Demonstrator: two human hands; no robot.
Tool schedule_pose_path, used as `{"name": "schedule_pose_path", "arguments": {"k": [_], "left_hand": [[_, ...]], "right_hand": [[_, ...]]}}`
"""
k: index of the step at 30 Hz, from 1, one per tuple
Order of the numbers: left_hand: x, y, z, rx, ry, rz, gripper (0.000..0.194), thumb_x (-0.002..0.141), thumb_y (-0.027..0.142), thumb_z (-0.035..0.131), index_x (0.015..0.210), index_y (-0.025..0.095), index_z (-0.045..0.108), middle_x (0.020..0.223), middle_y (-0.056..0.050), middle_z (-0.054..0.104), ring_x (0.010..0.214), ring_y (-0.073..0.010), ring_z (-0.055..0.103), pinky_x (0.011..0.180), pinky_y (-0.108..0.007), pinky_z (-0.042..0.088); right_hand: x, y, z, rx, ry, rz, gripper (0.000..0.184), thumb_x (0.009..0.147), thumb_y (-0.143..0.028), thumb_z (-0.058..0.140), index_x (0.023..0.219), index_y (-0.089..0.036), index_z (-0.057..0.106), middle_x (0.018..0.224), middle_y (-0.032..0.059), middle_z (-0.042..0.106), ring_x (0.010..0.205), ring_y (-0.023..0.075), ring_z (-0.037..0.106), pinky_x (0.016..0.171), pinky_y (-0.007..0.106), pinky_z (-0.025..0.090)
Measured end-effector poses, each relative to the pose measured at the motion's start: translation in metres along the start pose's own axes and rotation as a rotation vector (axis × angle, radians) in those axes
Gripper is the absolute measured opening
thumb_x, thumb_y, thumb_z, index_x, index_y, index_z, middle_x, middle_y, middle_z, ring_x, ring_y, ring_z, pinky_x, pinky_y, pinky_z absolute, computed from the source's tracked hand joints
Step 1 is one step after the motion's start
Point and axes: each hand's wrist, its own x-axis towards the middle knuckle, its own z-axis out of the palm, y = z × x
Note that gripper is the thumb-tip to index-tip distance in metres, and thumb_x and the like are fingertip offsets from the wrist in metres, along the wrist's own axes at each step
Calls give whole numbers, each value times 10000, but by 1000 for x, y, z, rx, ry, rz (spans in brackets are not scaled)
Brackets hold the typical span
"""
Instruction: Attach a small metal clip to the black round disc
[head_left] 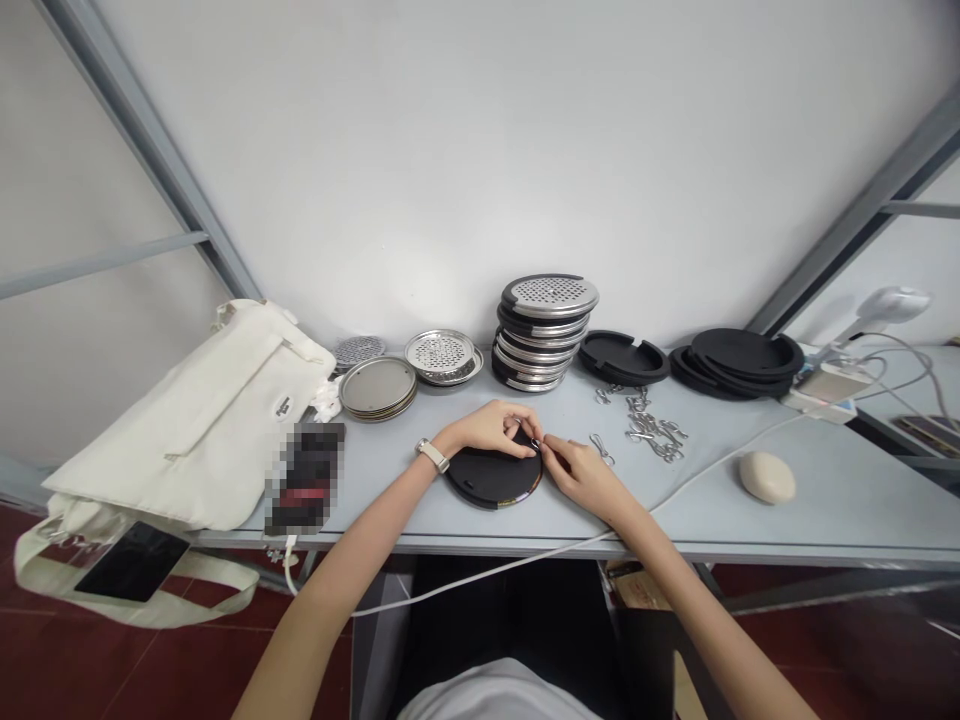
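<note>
A round black disc [491,478] lies flat on the grey table in front of me. My left hand [504,430], with a watch at the wrist, reaches over its far right part, thumb and fingers closed around a small shiny metal piece [535,444] at the rim. From the right, my right hand [574,465] pinches at the same spot, its fingertips meeting the metal piece. The fingers partly cover this piece, so its full shape is hidden. Just right of my right hand lies a single metal snap clip [601,449], near a pile of similar clips [656,432].
Behind the disc stands a stack of perforated metal discs with black rims [545,335]. Metal plates [377,388], grater discs [441,354] and black rings [624,358] line the wall. A white bag [202,420], a cable [487,572] and a cream rounded object [766,477] lie around.
</note>
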Motion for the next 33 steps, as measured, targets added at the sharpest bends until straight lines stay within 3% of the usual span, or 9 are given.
{"name": "schedule_pose_path", "arguments": {"k": [14,33], "left_hand": [[1,-4,1,24,1,-11,264,687,228,719,923,116,678,839,-20,652,512,-26,380,488,-172,289],[1,0,1,24,2,-46,251,680,185,711,916,105,685,867,-46,674,532,-31,394,493,-167,292]], "right_hand": [[1,-3,-1,-24,-16,13,267,950,-265,321,763,-202,501,656,25,590,597,165,533,597,250,325],[0,-2,0,-55,1,25,264,949,-273,321,759,-206,492,648,26,587,601,171,539,599,250,329]]}}
